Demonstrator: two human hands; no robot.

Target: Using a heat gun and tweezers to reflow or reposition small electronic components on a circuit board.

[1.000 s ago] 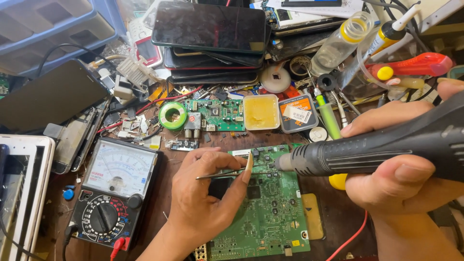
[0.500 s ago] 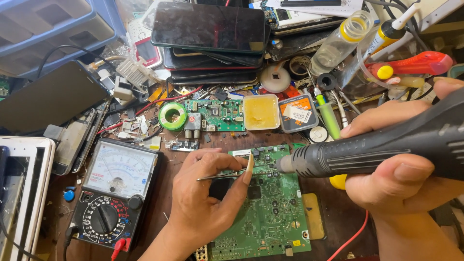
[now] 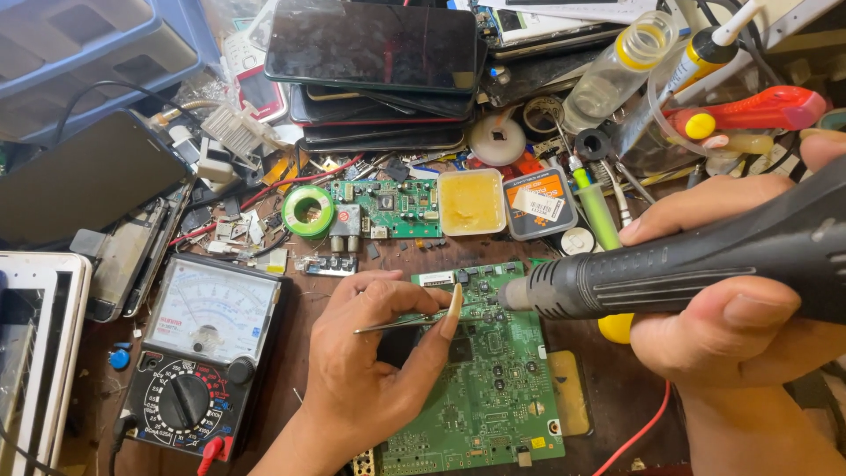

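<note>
A large green circuit board point(image 3: 493, 388) lies on the brown workbench in front of me. My left hand point(image 3: 374, 361) rests on the board's left part and pinches thin metal tweezers point(image 3: 401, 323), their tips pointing right towards the board's upper edge. My right hand point(image 3: 731, 300) grips a black hot-air tool point(image 3: 670, 264) held level, its metal nozzle aimed left just above the board's upper middle, close to the tweezer tips.
An analog multimeter point(image 3: 198, 361) sits left of the board. Behind are a smaller green board point(image 3: 388, 207), a green solder roll point(image 3: 307, 211), a flux tub point(image 3: 471, 201), stacked phones point(image 3: 374, 53), a clear bottle point(image 3: 617, 75) and a red-handled tool point(image 3: 758, 110). A tablet point(image 3: 79, 176) lies far left.
</note>
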